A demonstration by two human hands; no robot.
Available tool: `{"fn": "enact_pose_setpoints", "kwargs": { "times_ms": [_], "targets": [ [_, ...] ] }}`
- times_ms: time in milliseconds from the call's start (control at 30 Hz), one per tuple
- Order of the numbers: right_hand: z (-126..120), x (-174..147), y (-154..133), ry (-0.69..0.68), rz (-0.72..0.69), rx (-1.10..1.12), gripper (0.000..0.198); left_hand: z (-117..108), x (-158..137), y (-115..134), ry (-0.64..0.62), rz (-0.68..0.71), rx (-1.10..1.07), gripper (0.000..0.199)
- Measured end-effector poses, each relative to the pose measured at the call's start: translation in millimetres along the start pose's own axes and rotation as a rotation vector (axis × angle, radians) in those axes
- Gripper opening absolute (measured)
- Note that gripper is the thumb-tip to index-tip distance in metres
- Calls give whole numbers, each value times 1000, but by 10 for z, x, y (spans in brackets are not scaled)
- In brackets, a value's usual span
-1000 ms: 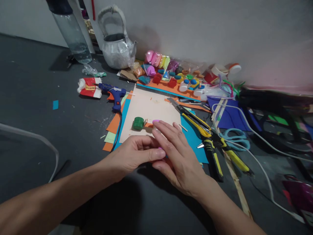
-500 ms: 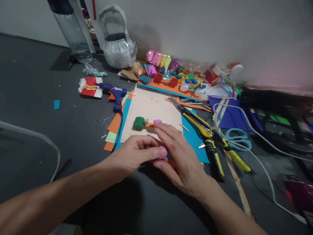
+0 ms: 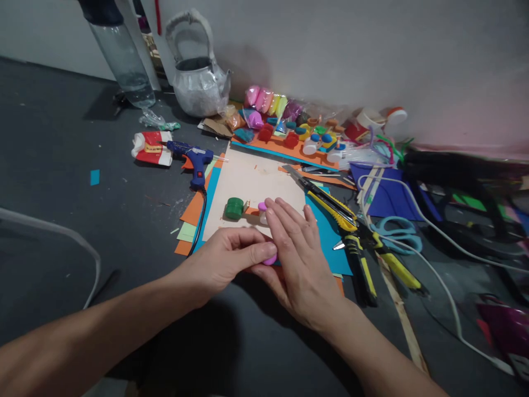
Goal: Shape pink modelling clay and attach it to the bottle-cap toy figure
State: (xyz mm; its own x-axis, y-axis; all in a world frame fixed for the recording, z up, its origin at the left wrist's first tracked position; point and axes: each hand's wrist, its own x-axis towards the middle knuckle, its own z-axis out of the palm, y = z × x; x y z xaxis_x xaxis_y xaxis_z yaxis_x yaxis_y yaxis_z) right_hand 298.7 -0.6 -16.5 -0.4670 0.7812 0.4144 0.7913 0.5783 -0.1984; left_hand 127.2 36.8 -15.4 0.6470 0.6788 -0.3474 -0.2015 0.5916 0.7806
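Note:
My left hand (image 3: 235, 256) pinches a small pinkish-purple disc (image 3: 270, 259), which looks like modelling clay, between thumb and fingers. Against the disc's right side rests my right hand (image 3: 300, 264), its fingers stretched out and its palm turned down; part of the disc is hidden. Just beyond the fingers, another pinkish-purple piece (image 3: 262, 206) sits on something pale, mostly covered by my right hand. A dark green round piece (image 3: 234, 208) lies to its left on a cream sheet (image 3: 243, 171), with a small orange strip between them.
A blue glue gun (image 3: 200, 162) lies left of the sheet. To the right are a yellow utility knife (image 3: 330, 207), pliers (image 3: 361, 270) and light blue scissors (image 3: 399, 234). Behind stand a silver kettle (image 3: 200, 85), a water bottle (image 3: 124, 60) and colourful clay packs (image 3: 264, 99).
My right hand has shifted slightly left and straightened, its fingers spreading and pointing more upward. The disc in my left hand has moved slightly left.

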Motion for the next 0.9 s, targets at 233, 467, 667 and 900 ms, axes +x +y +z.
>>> {"fn": "enact_pose_setpoints", "kwargs": {
  "times_ms": [233, 467, 667, 900],
  "targets": [
    [-69, -23, 75, 6, 9, 130, 68, 10, -11, 21, -12, -2, -53, 15],
    [-61, -13, 50, -11, -20, 117, 61, 10, 3, 10, -17, -3, -55, 14],
    [-61, -8, 39, -22, -21, 106, 60, 18, 5, 14, 9, -6, -43, 15],
    [-65, -7, 51, -25, -14, 158, 55, 37, -10, 30, -7, -10, -84, 14]
  ]
}}
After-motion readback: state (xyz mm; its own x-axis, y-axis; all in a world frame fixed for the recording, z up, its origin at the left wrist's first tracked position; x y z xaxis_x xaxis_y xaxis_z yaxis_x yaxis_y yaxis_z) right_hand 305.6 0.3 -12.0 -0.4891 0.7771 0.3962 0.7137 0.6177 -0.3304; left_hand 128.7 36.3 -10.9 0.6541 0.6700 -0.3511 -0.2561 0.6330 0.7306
